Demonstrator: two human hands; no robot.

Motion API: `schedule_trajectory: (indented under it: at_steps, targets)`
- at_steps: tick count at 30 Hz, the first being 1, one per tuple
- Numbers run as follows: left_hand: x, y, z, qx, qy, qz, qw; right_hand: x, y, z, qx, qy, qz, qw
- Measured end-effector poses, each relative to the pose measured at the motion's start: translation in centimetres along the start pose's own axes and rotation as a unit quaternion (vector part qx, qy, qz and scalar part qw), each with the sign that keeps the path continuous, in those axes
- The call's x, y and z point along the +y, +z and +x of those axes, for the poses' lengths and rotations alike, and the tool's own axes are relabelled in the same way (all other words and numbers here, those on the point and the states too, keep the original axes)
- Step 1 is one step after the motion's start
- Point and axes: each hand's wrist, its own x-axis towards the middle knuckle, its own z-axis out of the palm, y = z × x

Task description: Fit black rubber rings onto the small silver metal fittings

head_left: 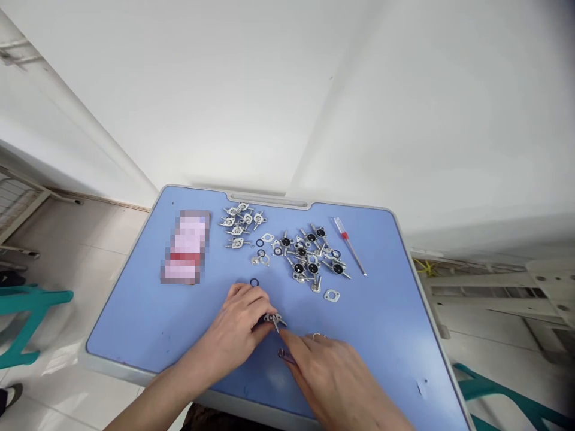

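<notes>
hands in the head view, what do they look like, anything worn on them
The left hand and right hand are bare, with no gloves, and no sleeves show on the forearms. The right hand wears a thin metal ring on one finger.

The premises present as a plain indoor room in use as a small-parts workshop, of modest, improvised fit-out. Work is carried out at a blue desk point(135, 317) with a grey edge, which holds loose metal fittings point(300, 251), black O-rings point(254, 282) and a slim screwdriver point(349, 245) with a red collar, all of which indicate hand assembly. The surroundings are white painted walls point(179, 102) and pale floor tiles point(76, 233). A teal plastic chair point(31, 305) stands to the left of the desk, beside a wire rack point(15, 203). Pale slatted frames point(489, 293) lie on the floor to the right.
</notes>
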Motion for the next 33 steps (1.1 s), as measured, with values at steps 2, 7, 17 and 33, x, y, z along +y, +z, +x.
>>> schedule_trajectory:
  at_steps: [2, 7, 17, 33]
  targets:
    - [0.0, 0.0, 0.0, -0.001, 0.002, 0.002, 1.000, -0.2, 0.0, 0.1, 0.000, -0.005, -0.004, 1.000]
    - [-0.1, 0.1, 0.0, -0.004, 0.008, 0.001, 1.000, -0.7, 0.3, 0.9, 0.044, 0.019, -0.022, 0.999]
    - [-0.1, 0.0, -0.1, -0.010, 0.003, 0.004, 1.000, -0.4, 0.1, 1.7, 0.050, 0.075, 0.002, 0.996]
    - [0.1, 0.0, 0.0, 0.007, 0.019, 0.022, 1.000, 2.0, -0.7, 0.6, -0.003, 0.158, 0.004, 0.987]
